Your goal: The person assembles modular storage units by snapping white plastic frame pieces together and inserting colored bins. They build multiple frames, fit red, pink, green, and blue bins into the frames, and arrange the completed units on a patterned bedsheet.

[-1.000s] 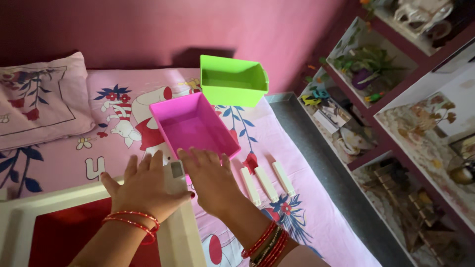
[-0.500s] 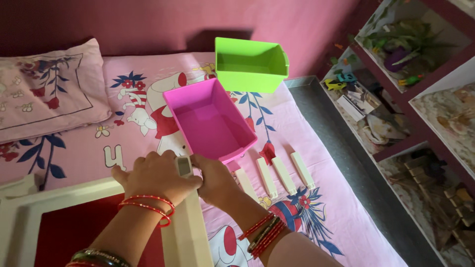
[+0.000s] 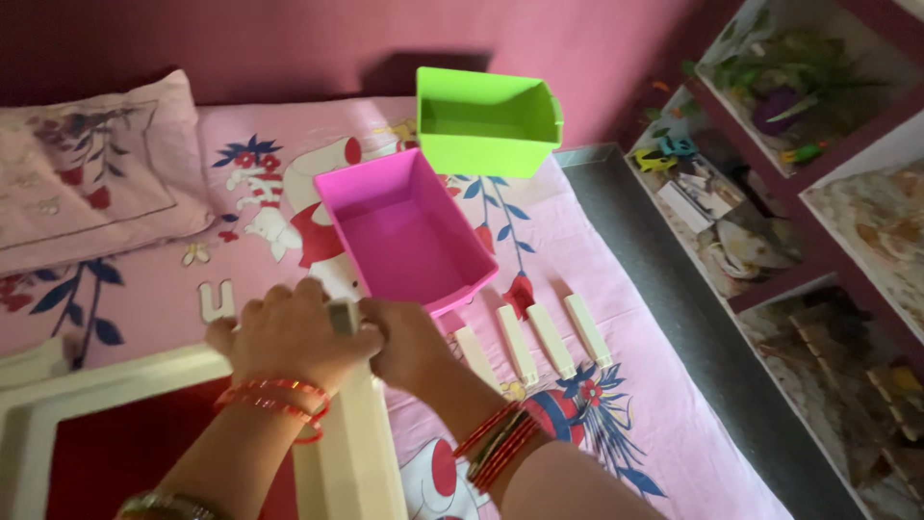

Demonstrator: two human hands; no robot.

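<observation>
Frame [image 3: 351, 453]: nearest me, a white frame around a red panel, its corner under my hands.
Left hand [image 3: 289, 332]: lies on the frame's corner, fingers curled over a small grey block [image 3: 342, 316]; I cannot tell how firmly it grips.
Right hand [image 3: 409, 342]: pressed against the left hand at the same block, fingers folded in; grip on it not clear from here.
Bangles [image 3: 496, 445]: red, on both my wrists.
Sticks [image 3: 534, 342]: four pale flat ones, side by side on the sheet just right of my right hand.
Letter piece [image 3: 217, 300]: pale, on the sheet just left of my left hand.
Sheet [image 3: 616, 424]: pink, printed with flowers and cartoon figures, covering the bed.
Pink bin [image 3: 404, 231]: open, empty, just beyond my hands.
Pillow [image 3: 91, 178]: pale pink, floral, far left.
Green bin [image 3: 486, 120]: open, behind the pink one, near the wall.
Wall [image 3: 289, 39]: dark pink.
Shelves [image 3: 770, 144]: at right, cluttered; contents blurred.
</observation>
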